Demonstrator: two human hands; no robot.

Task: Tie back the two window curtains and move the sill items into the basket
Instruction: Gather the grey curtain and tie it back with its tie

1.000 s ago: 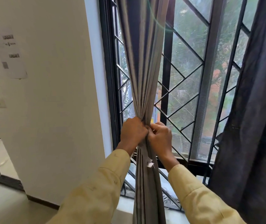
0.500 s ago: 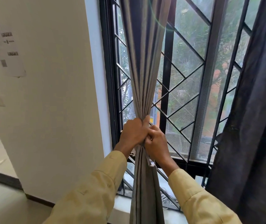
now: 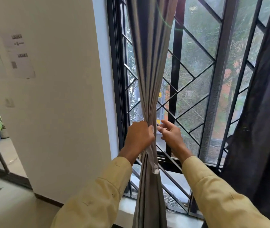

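Across the far side of the room we face a tall window whose black diamond grille point(image 3: 196, 76) fills most of the view, with a cream wall point(image 3: 62, 112) to its left. On the right a dark curtain point(image 3: 265, 112) hangs loose over the window's edge. Left of centre the grey curtain point(image 3: 149, 63) is gathered into a narrow bundle of folds that draws in to a waist at our hands and falls on past the white sill point(image 3: 126, 209) near us. Our left hand point(image 3: 138, 136) grips that waist, curled tight round the bundle from the left, so the cloth runs up out of the fist and down below the wrist. Our right hand point(image 3: 172, 135) sits just to the right of the bundle, holding nothing; its fingers point(image 3: 165, 125) are spread and lightly bent, and we cannot tell whether the nearest tip touches the folds. Below the left fist a small white tag point(image 3: 155, 171) lies against the grey curtain
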